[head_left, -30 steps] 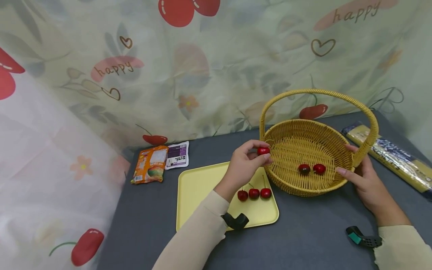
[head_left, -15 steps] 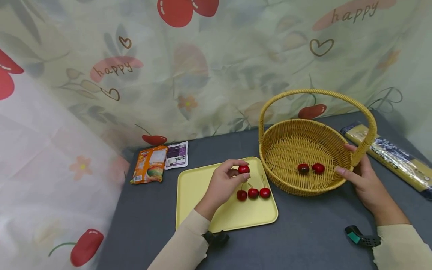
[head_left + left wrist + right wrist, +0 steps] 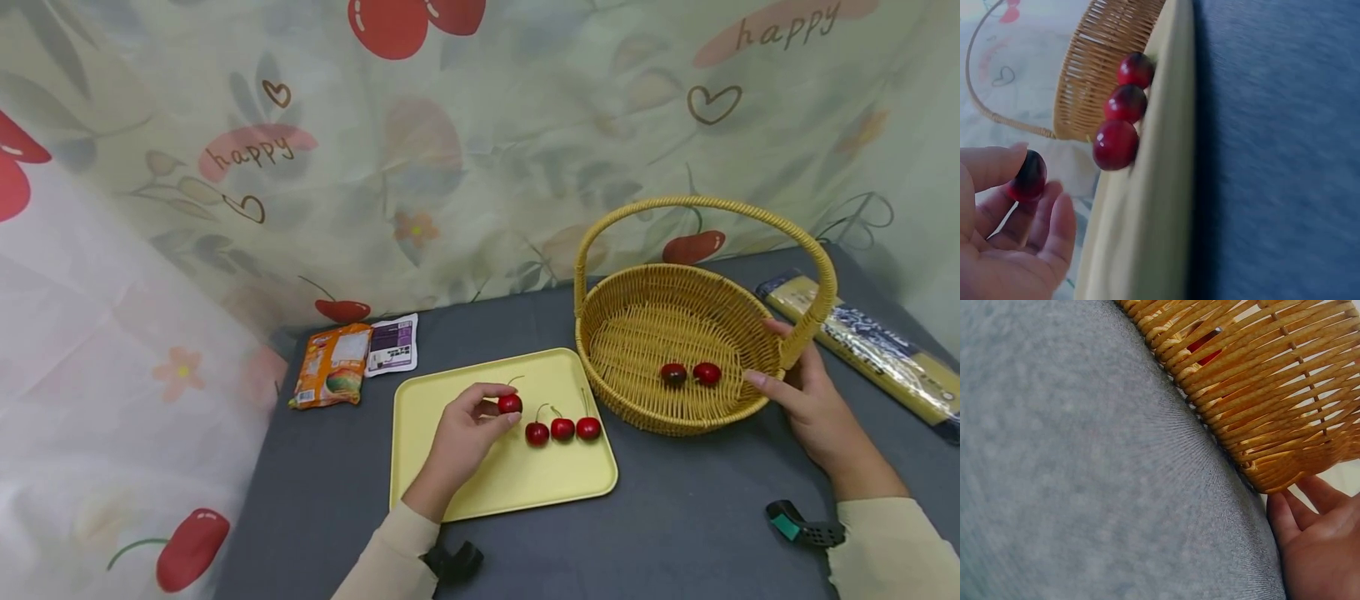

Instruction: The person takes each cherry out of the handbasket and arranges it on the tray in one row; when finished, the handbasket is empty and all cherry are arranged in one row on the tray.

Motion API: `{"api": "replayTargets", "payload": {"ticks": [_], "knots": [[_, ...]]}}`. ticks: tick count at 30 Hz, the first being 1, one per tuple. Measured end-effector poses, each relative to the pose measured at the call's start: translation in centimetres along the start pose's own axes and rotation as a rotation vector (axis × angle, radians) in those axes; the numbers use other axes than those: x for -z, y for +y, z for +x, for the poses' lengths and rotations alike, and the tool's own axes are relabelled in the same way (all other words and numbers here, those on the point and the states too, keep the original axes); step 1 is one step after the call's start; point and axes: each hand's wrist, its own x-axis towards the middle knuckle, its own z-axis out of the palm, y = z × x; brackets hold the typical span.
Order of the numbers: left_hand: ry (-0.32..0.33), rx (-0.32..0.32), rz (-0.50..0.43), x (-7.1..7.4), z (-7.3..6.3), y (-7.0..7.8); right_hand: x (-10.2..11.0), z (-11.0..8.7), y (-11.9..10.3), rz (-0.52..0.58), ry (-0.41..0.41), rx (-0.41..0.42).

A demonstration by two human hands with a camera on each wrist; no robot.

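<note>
Between thumb and fingers my left hand (image 3: 464,433) pinches a dark red cherry (image 3: 510,403) over the yellow tray (image 3: 427,483). Its thin stem points up in the head view. Just right of it, three stemmed cherries (image 3: 562,429) sit in a row on the tray. In the left wrist view the pinched cherry (image 3: 1029,177) shows a dark top. My right hand (image 3: 817,408) grips the right side of the wicker basket (image 3: 637,417), thumb over the rim by the handle's base. Inside the basket lie two cherries (image 3: 690,375).
At the back left, an orange snack packet (image 3: 332,367) lies beside a purple and white pouch (image 3: 392,345). A long gold and blue packet (image 3: 862,354) is right of the basket. A tall arched handle (image 3: 697,202) spans the basket. A printed cloth (image 3: 480,167) hangs behind the table.
My left hand has carried the cherry from the basket's left rim leftward and down to over the tray. My right hand stays on the basket.
</note>
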Motion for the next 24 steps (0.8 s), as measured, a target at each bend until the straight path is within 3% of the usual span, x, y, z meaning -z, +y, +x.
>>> {"api": "replayTargets", "payload": {"ticks": [6,12,16,24], "knots": [[0.026,0.022,0.072,0.3,-0.9,-1.6,0.0,0.0,0.0,-0.002,-0.006,-0.004],[0.022,-0.052,0.179,0.4,-1.3,-2.8,0.0,0.0,0.0,0.013,-0.007,0.001],[0.012,-0.068,0.257,0.5,-1.5,-3.3,0.0,0.0,-0.1,0.015,-0.007,-0.001],[-0.023,-0.068,0.329,0.5,-1.7,-3.5,0.0,0.0,-0.1,0.035,-0.009,0.017]]}}
